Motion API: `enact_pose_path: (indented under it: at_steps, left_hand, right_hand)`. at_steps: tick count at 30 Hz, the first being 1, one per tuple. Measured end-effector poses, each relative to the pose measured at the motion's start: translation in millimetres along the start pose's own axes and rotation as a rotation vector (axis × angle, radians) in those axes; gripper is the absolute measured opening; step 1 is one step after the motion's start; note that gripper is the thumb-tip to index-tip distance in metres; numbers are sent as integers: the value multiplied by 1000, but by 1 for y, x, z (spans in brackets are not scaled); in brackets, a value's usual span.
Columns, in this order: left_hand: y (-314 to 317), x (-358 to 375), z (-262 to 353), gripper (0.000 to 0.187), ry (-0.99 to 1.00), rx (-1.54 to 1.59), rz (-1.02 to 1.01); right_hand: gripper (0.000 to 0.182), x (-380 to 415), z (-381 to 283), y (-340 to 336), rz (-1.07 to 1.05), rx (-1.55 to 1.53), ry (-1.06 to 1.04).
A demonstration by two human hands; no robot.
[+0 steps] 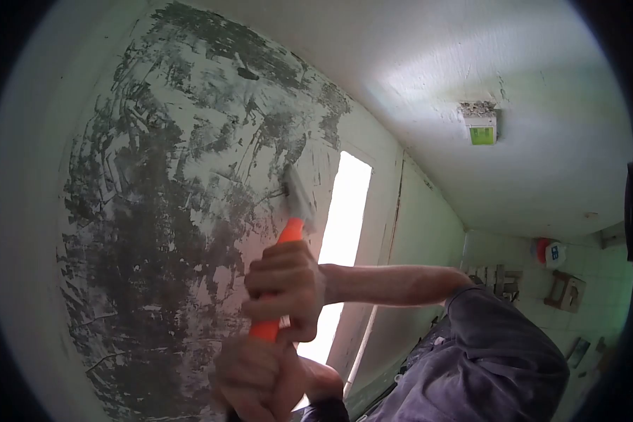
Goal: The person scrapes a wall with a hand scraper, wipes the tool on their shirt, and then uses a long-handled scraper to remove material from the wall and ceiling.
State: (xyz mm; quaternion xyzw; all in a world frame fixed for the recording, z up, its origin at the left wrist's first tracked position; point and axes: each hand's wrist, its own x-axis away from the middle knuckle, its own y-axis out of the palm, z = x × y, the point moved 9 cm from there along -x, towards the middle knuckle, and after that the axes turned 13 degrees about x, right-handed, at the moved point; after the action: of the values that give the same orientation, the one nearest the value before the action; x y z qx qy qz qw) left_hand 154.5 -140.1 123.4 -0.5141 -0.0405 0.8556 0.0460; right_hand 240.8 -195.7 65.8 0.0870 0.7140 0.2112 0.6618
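Both of my hands grip a scraper, one above the other. My right hand [285, 285] is wrapped around the orange handle [290, 231], its bare forearm reaching in from the right. Below it, my left hand [257, 376] is closed around the handle's lower end, slightly blurred. The grey metal blade [300, 197] points up and lies at or very near a patchy wall surface [148, 232]; exact contact is hard to tell. White coating remains there in streaks and flakes over dark grey.
A bright narrow window [344, 211] is just right of the blade. A white fixture with a lime-green face [482, 135] is mounted on the pale surface at upper right. Wooden pieces [565, 292] and a white container [555, 254] are at far right.
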Motion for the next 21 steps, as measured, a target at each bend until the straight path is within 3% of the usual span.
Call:
enact_pose_path:
  at_steps: [2, 3, 5, 8, 9, 12, 13, 14, 17, 18, 21]
  left_hand:
    - [-24, -2, -9, 40, 85, -80, 430]
    - [-29, -2, -8, 40, 86, -87, 522]
    - [-18, -3, 16, 40, 110, -44, 371]
    - [2, 11, 43, 41, 45, -135, 146]
    - [-1, 10, 33, 41, 48, -152, 176]
    - [-35, 9, 3, 42, 21, -165, 616]
    - [-40, 9, 10, 42, 23, -161, 620]
    - [-24, -2, 20, 40, 70, -111, 307]
    - [-27, 23, 53, 34, 41, -100, 365]
    - [-7, 15, 46, 35, -24, -213, 128]
    - [0, 3, 17, 38, 204, 10, 260]
  right_hand:
    - [38, 9, 16, 11, -127, 143, 48]
    - [38, 8, 10, 16, -130, 135, 60]
    - [38, -7, -7, 9, 74, 19, 64]
    - [39, -9, -27, 8, 43, -50, -1]
    - [39, -3, -20, 7, 56, -40, -10]
    - [39, 5, 9, 15, -144, 108, 44]
    - [39, 3, 4, 17, -149, 109, 42]
    - [39, -3, -4, 13, -74, 53, 38]
    - [40, -11, -21, 10, 36, -41, 17]
    - [40, -8, -21, 8, 47, -42, -5]
    - [42, 3, -8, 7, 40, 29, -30]
